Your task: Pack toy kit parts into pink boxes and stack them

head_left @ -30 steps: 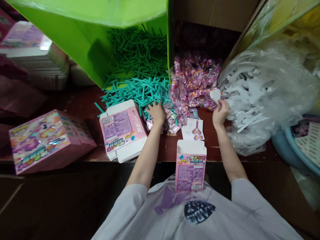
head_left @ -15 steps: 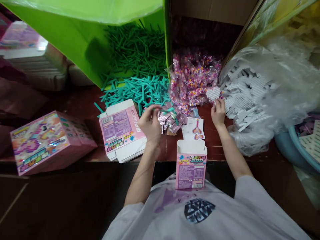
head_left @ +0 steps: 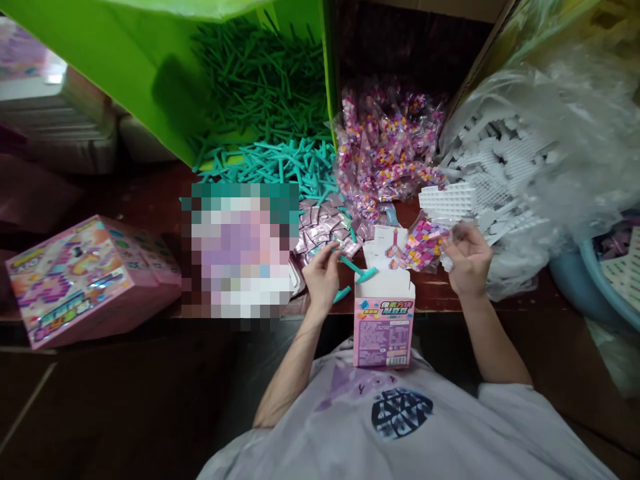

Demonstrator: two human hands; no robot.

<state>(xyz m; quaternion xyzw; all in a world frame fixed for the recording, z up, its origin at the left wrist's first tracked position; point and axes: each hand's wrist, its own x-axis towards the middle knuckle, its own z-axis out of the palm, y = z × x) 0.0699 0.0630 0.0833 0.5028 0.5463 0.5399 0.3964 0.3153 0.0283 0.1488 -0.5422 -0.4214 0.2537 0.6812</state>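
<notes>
My left hand (head_left: 321,277) is closed in a pinch on a small teal plastic hammer (head_left: 361,270), whose T-shaped head hangs over the open top of a pink box (head_left: 383,330). A second teal piece (head_left: 343,294) shows beside that hand; whether it is held too I cannot tell. In my right hand (head_left: 469,260), closed fingers grip a clear bag of coloured beads (head_left: 424,244). Something white shows under those fingers, partly hidden. The box stands upright against my shirt. Behind it lies a printed instruction sheet (head_left: 383,240), partly covered by the bag.
Teal hammers (head_left: 280,163) spill from a green bin (head_left: 165,87). Small pinkish packets (head_left: 325,227) and bead bags (head_left: 387,147) lie centrally. White pegboards (head_left: 505,167) fill a plastic bag at right, beside a blue basin (head_left: 590,267). Finished-looking boxes (head_left: 95,280) stand left, near a pixelated patch.
My left hand has lifted from the packets toward the box with a teal hammer. My right hand, earlier holding a white heart-shaped pegboard, has moved nearer and now grips a bead bag.
</notes>
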